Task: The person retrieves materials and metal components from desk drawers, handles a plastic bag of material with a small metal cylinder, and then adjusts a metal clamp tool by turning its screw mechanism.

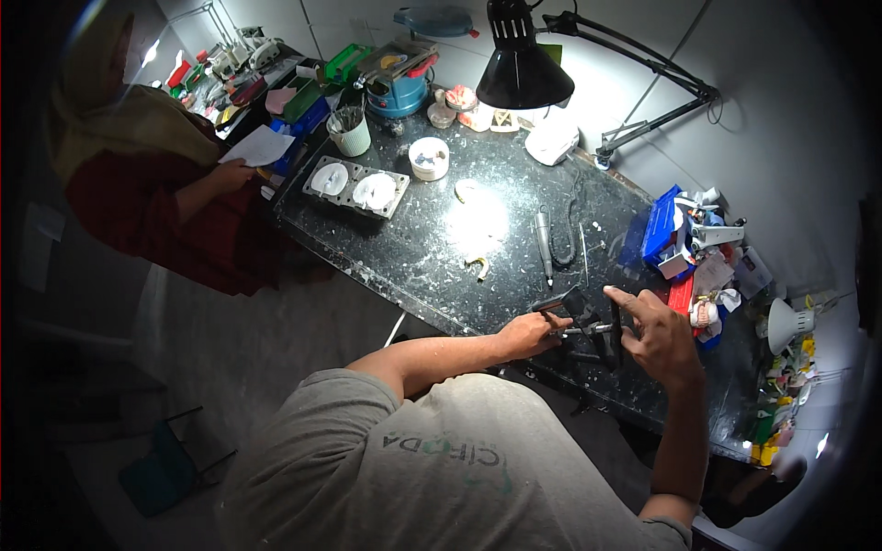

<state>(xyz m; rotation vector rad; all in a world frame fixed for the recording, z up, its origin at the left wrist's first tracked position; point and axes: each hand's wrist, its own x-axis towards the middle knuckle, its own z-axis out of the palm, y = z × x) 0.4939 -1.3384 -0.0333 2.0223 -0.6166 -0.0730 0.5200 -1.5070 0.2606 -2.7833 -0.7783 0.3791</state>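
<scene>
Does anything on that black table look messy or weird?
A little: the black tabletop is speckled and smudged with white, so it looks dirty. The blue bin on the right looks overstuffed, with white pieces poking past its rim. Nothing looks clearly broken.

Black angular frame with flat plates and a thin pale rod point(581, 309): seen tilted at near edge of black, white-speckled bench point(413, 266), held in left hand point(531, 336); bench contact can't be confirmed.
</scene>
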